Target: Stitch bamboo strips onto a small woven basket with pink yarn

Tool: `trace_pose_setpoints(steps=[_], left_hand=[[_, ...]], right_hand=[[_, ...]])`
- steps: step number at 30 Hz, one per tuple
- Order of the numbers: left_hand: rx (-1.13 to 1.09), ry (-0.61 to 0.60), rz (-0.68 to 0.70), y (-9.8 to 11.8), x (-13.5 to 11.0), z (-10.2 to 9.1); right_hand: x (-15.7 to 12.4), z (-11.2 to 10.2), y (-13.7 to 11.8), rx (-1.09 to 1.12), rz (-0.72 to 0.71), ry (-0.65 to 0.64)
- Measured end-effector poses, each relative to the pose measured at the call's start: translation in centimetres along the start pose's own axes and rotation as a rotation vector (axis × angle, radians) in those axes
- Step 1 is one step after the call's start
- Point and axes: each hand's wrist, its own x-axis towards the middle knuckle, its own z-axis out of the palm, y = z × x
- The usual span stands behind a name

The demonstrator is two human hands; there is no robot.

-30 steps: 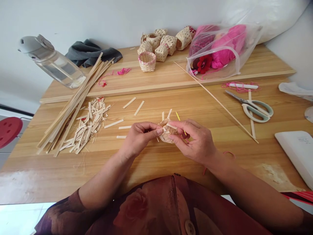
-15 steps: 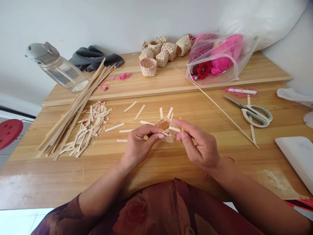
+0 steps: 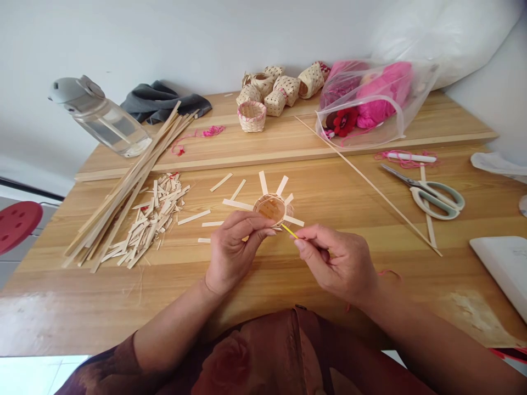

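Head view of a wooden worktable (image 3: 370, 192) with a raised wooden board (image 3: 411, 140) along its far side. Centre: a small woven basket (image 3: 272, 211), open side up, held over the table by my left hand (image 3: 236, 249), which is closed around its near side. Pale bamboo spokes (image 3: 263, 182) radiate from the basket's rim. My right hand (image 3: 335, 263) pinches a thin yellow splint (image 3: 289, 231) between thumb and forefinger, its far end at the basket's lower edge. In my judgement, good work here calls for a firm left grip and a low, shallow angle on the splint, so that the spokes hold their spread.

Around the hands: loose cut strips (image 3: 193, 217) lie just beyond my left hand and could catch it if it swings wide. Farther left are a pile of offcuts (image 3: 152, 219) and a bundle of long bamboo strips (image 3: 123, 192). To the right are a long single strip (image 3: 370, 186) and scissors (image 3: 436, 198). On the raised board sit a cluster of woven baskets (image 3: 275, 88) and a plastic bag of pink yarn (image 3: 370, 104).
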Motion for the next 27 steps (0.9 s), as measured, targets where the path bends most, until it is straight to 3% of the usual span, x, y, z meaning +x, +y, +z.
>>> trace_pose_setpoints(steps=[10,19,23,27], left_hand=[[0.082,0.019,0.124,0.0,-0.1,0.0],[0.318,0.025,0.366,0.2,-0.1,-0.3],[0.398,-0.02,0.434,0.2,-0.5,-0.6],[0.425,-0.043,0.452,0.2,-0.6,-0.6]], right_hand=[[-0.1,0.1,-0.1,0.032,0.102,-0.108],[0.7,-0.3,-0.7,0.646,0.685,-0.33],[1.1,-0.2,-0.4,0.885,0.825,-0.386],[1.0,0.1,-0.2,0.954,0.864,-0.372]])
